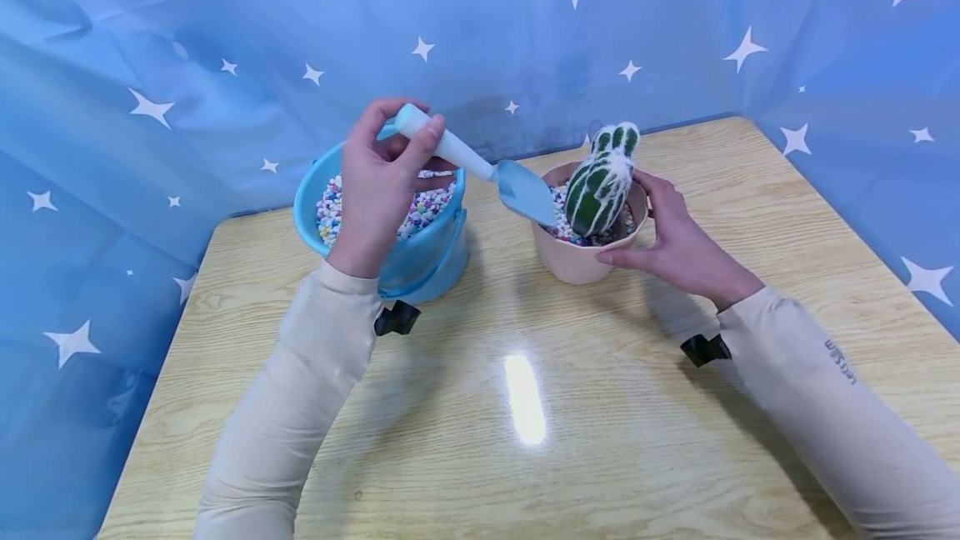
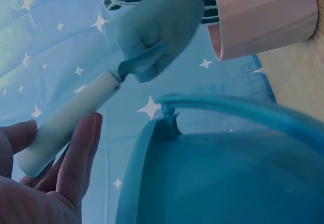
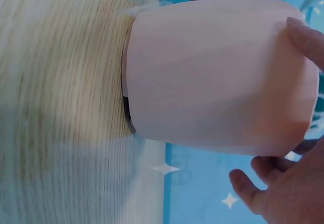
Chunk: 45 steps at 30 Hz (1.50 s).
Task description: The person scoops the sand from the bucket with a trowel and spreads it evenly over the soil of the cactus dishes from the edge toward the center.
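One pale-blue trowel (image 1: 517,187), tilted down at the rim (image 1: 581,247) of the pink pot (image 1: 570,267), handle (image 2: 66,125) pinched in the left grip (image 1: 378,194). Right grip (image 1: 678,242) clamped on that pot, set upright on the bench (image 1: 465,440), green cactus (image 1: 594,194) inside among coloured pebbles (image 1: 562,230). Under left grip, blue bucket (image 1: 416,267) of more pebbles.

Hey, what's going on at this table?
A person's left hand holds a small pale-blue trowel, the blade tilted near a round pale-pink pot. Their right hand grips that pot, which holds a dark-green, white-streaked cactus among small multicoloured pebbles. A round blue plastic bucket of similar pebbles stands to the pot's left.
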{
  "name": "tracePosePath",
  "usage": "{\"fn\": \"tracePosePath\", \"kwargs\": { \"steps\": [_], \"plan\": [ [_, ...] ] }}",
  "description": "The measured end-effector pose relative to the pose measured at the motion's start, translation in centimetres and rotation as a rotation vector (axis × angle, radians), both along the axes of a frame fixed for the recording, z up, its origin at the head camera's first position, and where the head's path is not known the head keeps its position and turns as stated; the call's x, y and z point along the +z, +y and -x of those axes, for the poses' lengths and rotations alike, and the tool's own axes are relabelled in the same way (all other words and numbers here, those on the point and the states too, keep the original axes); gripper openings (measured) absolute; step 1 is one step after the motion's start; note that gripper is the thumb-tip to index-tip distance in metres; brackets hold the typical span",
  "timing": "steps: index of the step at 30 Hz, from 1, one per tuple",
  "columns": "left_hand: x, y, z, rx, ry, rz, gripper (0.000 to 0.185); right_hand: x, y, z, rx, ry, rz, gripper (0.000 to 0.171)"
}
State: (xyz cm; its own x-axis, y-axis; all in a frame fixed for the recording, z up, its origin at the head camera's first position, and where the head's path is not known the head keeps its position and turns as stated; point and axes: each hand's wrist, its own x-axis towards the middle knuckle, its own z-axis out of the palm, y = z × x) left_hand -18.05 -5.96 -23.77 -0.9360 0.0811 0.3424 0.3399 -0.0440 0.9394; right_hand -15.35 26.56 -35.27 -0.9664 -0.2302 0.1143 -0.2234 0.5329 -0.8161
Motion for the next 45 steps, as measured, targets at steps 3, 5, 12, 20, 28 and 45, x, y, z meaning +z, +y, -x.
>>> {"fn": "tracePosePath", "kwargs": {
  "steps": [3,5,12,20,28,45],
  "plan": [
    [0.3,-1.0,0.0,0.011,0.038,-0.094,0.024,-0.1,0.0,0.1,0.006,0.001,-0.005,0.113],
    [0.5,-2.0,0.0,0.037,0.065,-0.153,0.023,-0.1,0.1,0.3,0.020,-0.004,0.004,0.113],
    [0.7,-6.7,0.0,0.174,0.123,-0.266,0.023,-0.1,0.5,0.6,0.043,-0.048,0.044,0.114],
    [0.1,-11.3,-0.3,0.311,0.140,-0.276,0.026,-0.2,0.3,0.9,0.050,-0.034,0.052,0.116],
    [1.2,-13.1,-0.6,0.381,0.117,-0.182,0.027,-0.1,0.3,0.5,-0.001,-0.051,-0.008,0.121],
    [4.3,-13.4,0.6,0.678,0.333,0.555,0.028,0.0,0.5,0.4,0.031,-0.063,0.034,0.119]
  ]
}}
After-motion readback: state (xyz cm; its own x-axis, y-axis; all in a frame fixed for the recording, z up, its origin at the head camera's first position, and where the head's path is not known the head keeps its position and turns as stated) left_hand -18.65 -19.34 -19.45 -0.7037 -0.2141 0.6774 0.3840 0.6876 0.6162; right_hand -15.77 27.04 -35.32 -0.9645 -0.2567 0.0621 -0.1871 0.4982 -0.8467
